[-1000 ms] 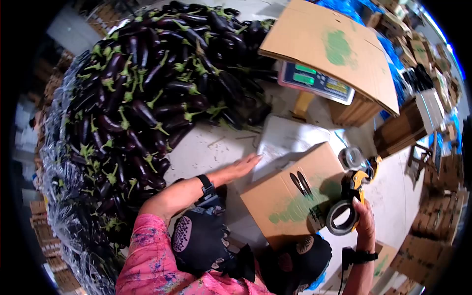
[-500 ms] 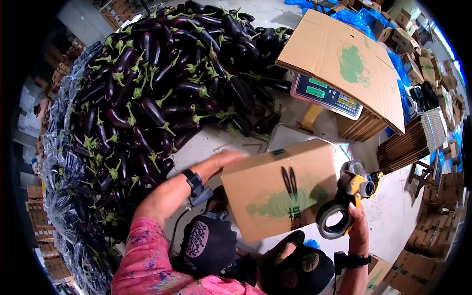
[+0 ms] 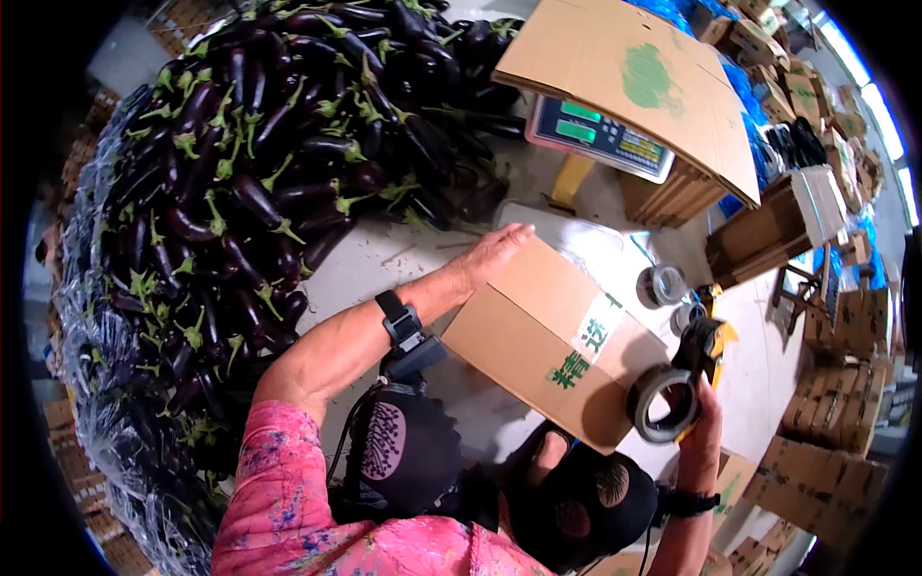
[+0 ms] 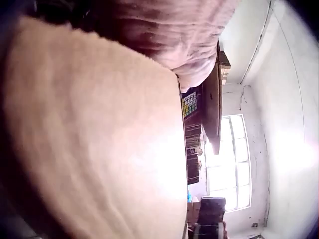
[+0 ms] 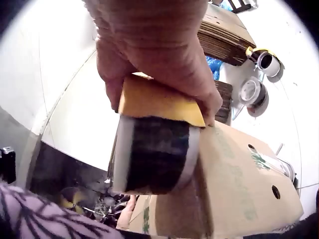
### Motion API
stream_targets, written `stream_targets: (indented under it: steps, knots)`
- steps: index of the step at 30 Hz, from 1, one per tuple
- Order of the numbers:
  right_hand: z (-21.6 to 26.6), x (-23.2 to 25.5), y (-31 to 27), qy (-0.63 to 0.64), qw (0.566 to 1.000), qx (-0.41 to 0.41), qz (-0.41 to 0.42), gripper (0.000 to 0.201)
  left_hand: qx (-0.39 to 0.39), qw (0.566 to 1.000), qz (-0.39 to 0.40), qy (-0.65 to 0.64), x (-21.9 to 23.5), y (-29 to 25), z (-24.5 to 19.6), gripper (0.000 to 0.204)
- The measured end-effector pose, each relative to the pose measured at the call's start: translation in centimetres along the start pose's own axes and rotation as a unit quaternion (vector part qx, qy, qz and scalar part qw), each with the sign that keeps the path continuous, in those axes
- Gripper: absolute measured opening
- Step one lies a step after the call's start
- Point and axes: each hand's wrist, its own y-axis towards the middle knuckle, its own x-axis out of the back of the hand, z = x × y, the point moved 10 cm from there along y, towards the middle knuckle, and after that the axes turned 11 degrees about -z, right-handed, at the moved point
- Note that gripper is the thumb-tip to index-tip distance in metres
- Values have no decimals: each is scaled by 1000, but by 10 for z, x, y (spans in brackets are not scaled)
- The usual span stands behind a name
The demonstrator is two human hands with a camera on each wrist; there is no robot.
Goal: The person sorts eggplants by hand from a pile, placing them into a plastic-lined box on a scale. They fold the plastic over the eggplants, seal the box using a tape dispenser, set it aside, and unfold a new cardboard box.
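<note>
Box turned over; right hand grips tape dispenser.

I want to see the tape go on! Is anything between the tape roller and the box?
Nothing visible. The right hand holds the tape dispenser right at the cardboard box edge, while the left hand rests on its far corner.

eggplants: a big heap on the left and far side of the floor, dark purple with green stems
plastic sheet: clear, under the left edge of the heap
scale: far, right of the heap, its green display lit
flat cardboard: lying over the scale
tape rolls: two on the floor, right
folded boxes: a stack, far right
</note>
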Motion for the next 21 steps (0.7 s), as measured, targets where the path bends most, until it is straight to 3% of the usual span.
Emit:
stream_targets:
  steps: [2, 5, 7, 8, 10, 12, 13, 15, 17, 18, 21]
  knots:
    - [15, -12, -3, -54, 999, 5, -5, 46, -25, 999, 3, 28, -5, -2, -3, 54]
    - [42, -32, -20, -141, 988, 55, -26, 51, -133, 972, -60, 182, 9, -3, -18, 53]
    - [67, -65, -40, -221, 968, 116, -33, 58, -259, 922, -132, 256, 11, -12, -43, 49]
    - [72, -72, -53, -200, 967, 118, -101, 62, -326, 888, -161, 280, 10, -22, -59, 48]
    - [82, -109, -60, -264, 955, 136, -24, 65, -430, 831, -205, 287, 0, -48, -99, 47]
    - [90, -135, -64, -337, 918, 208, 18, 70, -276, 946, -64, 154, -17, -59, -117, 53]
    - [92, -147, -67, -387, 896, 217, 28, 71, -190, 978, 6, 83, -26, -67, -120, 56]
    - [94, -169, -68, -393, 873, 282, 60, 70, -120, 985, 117, 42, -45, -87, -131, 77]
    - [94, -194, -72, -448, 853, 261, 67, 70, -78, 982, 168, 26, -58, -104, -138, 82]
    - [97, -204, -74, -461, 830, 307, 72, 69, -59, 980, 189, 33, -60, -111, -144, 85]
    - [94, -227, -76, -492, 780, 377, 88, 69, -103, 983, 151, 21, -51, -114, -155, 67]
